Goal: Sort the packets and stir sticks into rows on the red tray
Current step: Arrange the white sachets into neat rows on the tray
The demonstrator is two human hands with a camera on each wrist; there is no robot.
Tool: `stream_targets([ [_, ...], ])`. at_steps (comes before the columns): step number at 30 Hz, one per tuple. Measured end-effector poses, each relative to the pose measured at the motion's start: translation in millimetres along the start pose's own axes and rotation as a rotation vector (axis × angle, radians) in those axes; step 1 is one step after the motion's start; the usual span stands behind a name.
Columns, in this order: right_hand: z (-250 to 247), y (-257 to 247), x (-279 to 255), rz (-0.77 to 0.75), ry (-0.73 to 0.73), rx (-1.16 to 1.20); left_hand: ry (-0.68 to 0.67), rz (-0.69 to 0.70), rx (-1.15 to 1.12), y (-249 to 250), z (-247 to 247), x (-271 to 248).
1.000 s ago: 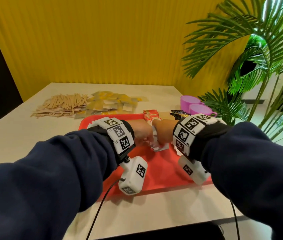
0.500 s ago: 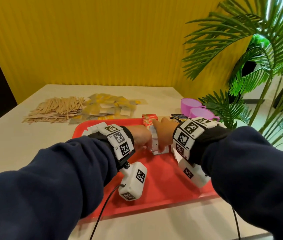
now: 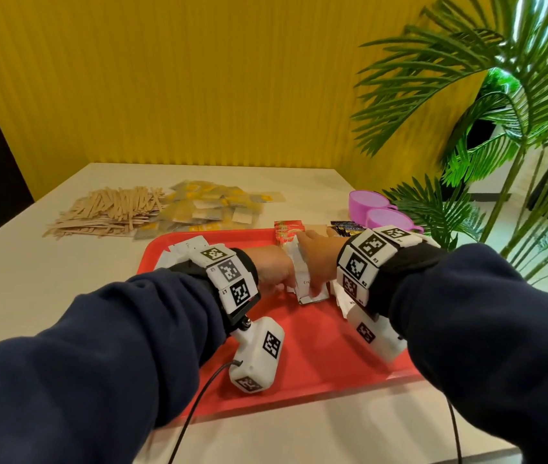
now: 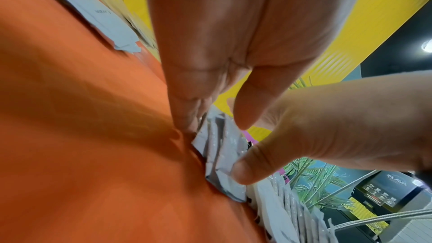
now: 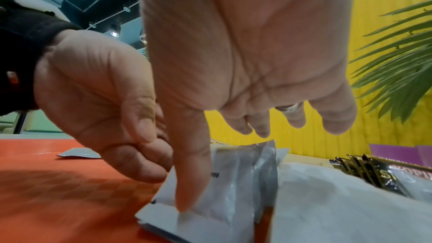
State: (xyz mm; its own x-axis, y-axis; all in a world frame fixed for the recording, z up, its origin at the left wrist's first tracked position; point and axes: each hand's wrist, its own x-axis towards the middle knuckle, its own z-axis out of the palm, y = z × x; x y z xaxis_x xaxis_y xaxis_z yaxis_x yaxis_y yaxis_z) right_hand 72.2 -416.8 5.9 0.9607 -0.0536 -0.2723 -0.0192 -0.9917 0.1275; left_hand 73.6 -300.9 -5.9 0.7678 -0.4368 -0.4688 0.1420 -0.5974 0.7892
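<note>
Head view, lower half of the frame: two dark sleeves with marker-covered wristbands reach onto the red tray [image 3: 316, 356], which lies on the white table [image 3: 14, 286]. At the frame's centre the left hand [image 3: 271, 267] and right hand [image 3: 316, 259] flank a stack of white packets [image 3: 306, 286] standing on edge on the tray.

Only the wrist views show the fingers. Left wrist view: the left hand's [image 4: 222, 43] curled fingers touch the stack's [image 4: 219, 156] left side where it meets the tray [image 4: 81, 136], with its thumb just above the packets; the right hand [image 4: 339, 127] sets its thumb against the stack's other face. Right wrist view: the right hand [image 5: 245, 53] has straight, relaxed fingers, its thumb pressing down on the stack's [image 5: 224, 182] near face; the left hand [image 5: 105, 99] is clenched against the far side. Whether the left hand pinches a packet cannot be told.

More white packets [image 3: 182, 251] lie on the tray's upper-left part. At its far edge stand red packets [image 3: 287, 229] and black packets [image 3: 346, 227].

Beyond the tray, upper left: a heap of wooden stir sticks [image 3: 108, 211] beside yellow packets [image 3: 212, 209]. Upper right: two purple cups [image 3: 379, 212] before a green plant [image 3: 500, 128] and a yellow wall [image 3: 199, 78].
</note>
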Motion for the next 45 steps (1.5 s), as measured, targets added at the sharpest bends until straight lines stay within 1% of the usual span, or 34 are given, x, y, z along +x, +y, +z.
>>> stream_targets([
  [2, 0.7, 4.2, -1.3, 0.018, -0.026, 0.021, 0.003, -0.004, 0.011, -1.7, -0.4, 2.6],
  [5, 1.9, 7.8, -6.8, 0.004, -0.072, -0.053, 0.017, -0.005, 0.031, 2.2, 0.2, -1.2],
  [7, 2.2, 8.9, -11.6, -0.010, -0.039, -0.092, 0.021, -0.007, 0.011, 3.3, 0.0, -2.6],
  [8, 2.6, 10.3, -11.9, -0.005, -0.018, -0.077, 0.023, -0.008, 0.004, 2.3, -0.6, -1.5],
  [11, -0.9, 16.0, -14.2, 0.028, -0.021, -0.014, 0.039, -0.003, -0.013, 1.4, -0.2, -3.0],
  [13, -4.3, 18.9, -17.1, 0.029, -0.018, -0.013, 0.036, -0.007, -0.046, 0.0, 0.8, -3.0],
  [17, -2.7, 21.4, -14.8, 0.006, -0.097, 0.047, -0.001, -0.018, -0.135, -1.0, 3.9, -2.4],
  [19, -3.6, 22.2, -14.5, -0.007, -0.110, 0.091, -0.002, -0.019, -0.161, -0.8, 4.2, -1.2],
  [20, -6.7, 22.9, -16.1, -0.015, -0.097, 0.128, -0.006, -0.020, -0.200, -1.0, 3.4, 1.1],
  [24, -23.1, 34.3, -15.9, 0.073, -0.018, 0.356, -0.009, -0.024, -0.394, -1.6, -0.9, 1.2],
  [25, -23.0, 40.9, -9.1, 0.125, 0.009, 0.458, -0.002, -0.027, -0.423, -2.0, -1.9, 1.8],
  [26, -23.4, 45.3, -7.3, 0.143, 0.043, 0.603, 0.013, -0.038, -0.439, -2.3, -3.4, 3.5],
  [28, -22.5, 48.0, -3.4, 0.218, 0.062, 0.932, 0.055, -0.037, -0.482, 0.2, -5.6, 3.3],
  [29, -20.7, 49.3, -2.0, 0.266, 0.074, 1.055, 0.062, -0.021, -0.515, 2.1, -5.9, 3.1],
  [31, -19.6, 46.7, -1.5, 0.332, 0.055, 1.207, 0.073, 0.002, -0.584, 5.9, -6.0, 2.1],
  [32, -18.3, 44.9, 0.5, 0.337, 0.049, 1.254, 0.061, 0.019, -0.597, 8.3, -5.1, 0.0],
  [34, -17.5, 41.5, 3.4, 0.346, -0.011, 1.279, -0.004, 0.040, -0.610, 12.5, -2.5, -4.4],
  [36, -18.4, 37.5, 2.3, 0.323, -0.118, 1.296, -0.069, 0.032, -0.623, 13.7, -0.1, -5.0],
  [38, -19.6, 33.4, 0.5, 0.302, -0.178, 1.293, -0.108, 0.021, -0.636, 13.8, 1.1, -4.8],
  [39, -19.8, 33.1, 2.0, 0.298, -0.182, 1.293, -0.121, 0.017, -0.638, 14.9, 1.7, -5.6],
  [41, -20.8, 33.5, 4.6, 0.320, -0.144, 1.281, -0.112, 0.009, -0.643, 16.4, 2.3, -5.1],
  [43, -21.2, 34.6, 7.0, 0.336, -0.103, 1.284, -0.071, 0.001, -0.658, 17.1, 1.7, -2.1],
  [45, -21.7, 35.8, 8.7, 0.327, -0.091, 1.310, -0.027, 0.002, -0.658, 16.6, 1.4, 2.0],
])
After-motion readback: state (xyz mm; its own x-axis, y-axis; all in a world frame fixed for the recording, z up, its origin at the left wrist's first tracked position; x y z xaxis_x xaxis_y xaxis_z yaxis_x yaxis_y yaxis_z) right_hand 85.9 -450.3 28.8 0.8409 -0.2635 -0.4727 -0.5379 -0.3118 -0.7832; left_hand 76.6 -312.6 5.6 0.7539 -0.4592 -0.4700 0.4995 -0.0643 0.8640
